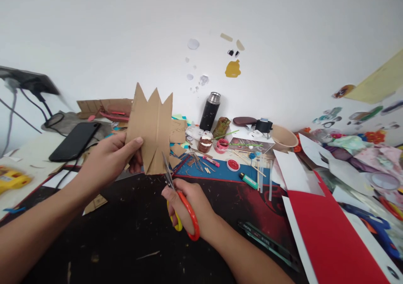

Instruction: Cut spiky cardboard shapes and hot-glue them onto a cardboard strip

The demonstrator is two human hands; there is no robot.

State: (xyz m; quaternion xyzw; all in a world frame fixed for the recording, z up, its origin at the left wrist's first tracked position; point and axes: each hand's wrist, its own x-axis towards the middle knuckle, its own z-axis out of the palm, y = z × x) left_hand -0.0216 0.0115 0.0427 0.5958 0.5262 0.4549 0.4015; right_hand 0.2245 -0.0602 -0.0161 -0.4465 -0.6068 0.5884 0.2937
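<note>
A piece of brown cardboard (pixel 154 120) is held upright over the desk, its top edge cut into several points and its lower edge notched. My left hand (pixel 121 149) grips its left side, thumb on the near face and fingers behind. In my right hand (pixel 190 202) is a pair of scissors (pixel 168 172) with one red and one yellow handle loop. The blades point up at the cardboard's lower right corner; whether they touch it I cannot tell. Cut cardboard scraps (pixel 176 150) lie behind and right of the piece.
Behind stand a black flask (pixel 210 111), paint jars (pixel 205 140) and a beige bowl (pixel 285 137). A green glue bottle (pixel 248 180) and a cutter knife (pixel 267 242) lie to the right, near red card (pixel 327 233). At left are a phone (pixel 74 141) and cables.
</note>
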